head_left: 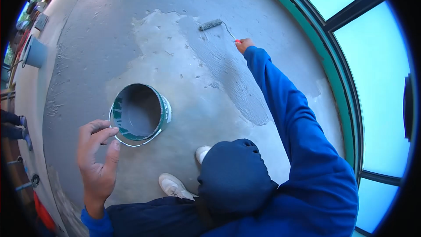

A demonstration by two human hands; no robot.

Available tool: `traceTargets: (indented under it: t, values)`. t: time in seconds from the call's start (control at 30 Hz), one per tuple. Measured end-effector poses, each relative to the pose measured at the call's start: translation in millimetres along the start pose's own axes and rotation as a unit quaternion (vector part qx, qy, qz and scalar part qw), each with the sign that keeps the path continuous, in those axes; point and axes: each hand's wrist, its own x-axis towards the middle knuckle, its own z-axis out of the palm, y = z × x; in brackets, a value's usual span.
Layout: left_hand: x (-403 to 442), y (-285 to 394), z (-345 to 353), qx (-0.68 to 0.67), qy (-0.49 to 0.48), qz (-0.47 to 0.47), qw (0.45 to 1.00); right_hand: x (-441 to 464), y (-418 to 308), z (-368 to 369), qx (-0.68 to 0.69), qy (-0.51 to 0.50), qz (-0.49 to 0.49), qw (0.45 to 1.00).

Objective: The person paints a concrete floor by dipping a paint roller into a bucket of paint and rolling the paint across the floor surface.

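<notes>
Stretched out at the upper right, my right hand (244, 45) grips the red handle of a paint roller (210, 25). The roller's grey, wet sleeve rests on the floor (175, 70), at the top of a freshly coated grey strip. My left hand (97, 153) is raised at the lower left with its fingers apart and bent, holding nothing that I can make out. Just beyond its fingertips stands a green and white bucket (165, 109), its inside coated grey, with a wire handle hanging round its near side.
A green-edged window frame (346, 109) curves along the right side. Grey coating covers the floor at left and top. At the far left are another bucket (35, 52), a person's feet (26, 134) and a red object (43, 213). My white shoes (173, 185) are below.
</notes>
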Motion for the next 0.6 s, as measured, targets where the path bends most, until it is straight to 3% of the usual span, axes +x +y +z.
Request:
traceTargets:
  t: [0.17, 0.37, 0.6]
  values:
    - [0, -2, -5, -0.006, -0.005, 0.011, 1.000, -16, 15, -13, -0.047, -0.037, -0.040, 0.997]
    - [4, -10, 3, -0.029, -0.032, 0.012, 0.999, -229, 119, -66, 0.083, -0.035, -0.045, 0.995]
    - [14, -15, 15, -0.058, -0.057, 0.032, 0.996, -454, 172, -133, 0.027, -0.089, 0.147, 0.985]
